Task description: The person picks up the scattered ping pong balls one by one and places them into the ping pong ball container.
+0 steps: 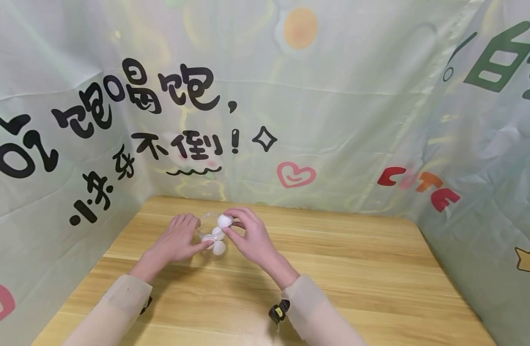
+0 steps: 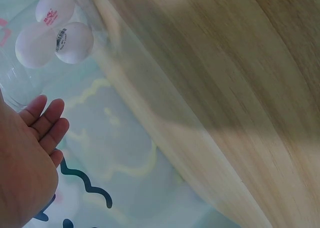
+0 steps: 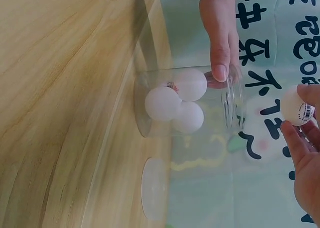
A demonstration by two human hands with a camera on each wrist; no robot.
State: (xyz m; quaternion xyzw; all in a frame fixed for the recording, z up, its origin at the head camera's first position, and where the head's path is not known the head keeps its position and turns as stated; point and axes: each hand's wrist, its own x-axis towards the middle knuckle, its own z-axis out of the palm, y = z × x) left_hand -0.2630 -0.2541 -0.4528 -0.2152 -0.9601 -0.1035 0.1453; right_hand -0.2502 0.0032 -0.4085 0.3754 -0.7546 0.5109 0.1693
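Note:
A clear jar [image 3: 216,115] stands upright on the wooden table, its mouth uncovered. Inside, three white table tennis balls [image 3: 163,103] lie together near the bottom; red and black print shows on them in the left wrist view. My left hand [image 1: 178,239] holds the jar near its rim, thumb on the near side and fingers at the far side. Above the mouth, my right hand [image 1: 254,239] pinches another white table tennis ball [image 1: 224,221] between thumb and fingers. This ball has black print and is apart from the jar.
A flat, pale translucent disc [image 3: 154,188] lies on the table beside the jar, visible in the right wrist view. The wooden tabletop [image 1: 343,259] extends to the right and toward me. Printed cloth [image 1: 343,134] hangs behind the table and along both sides.

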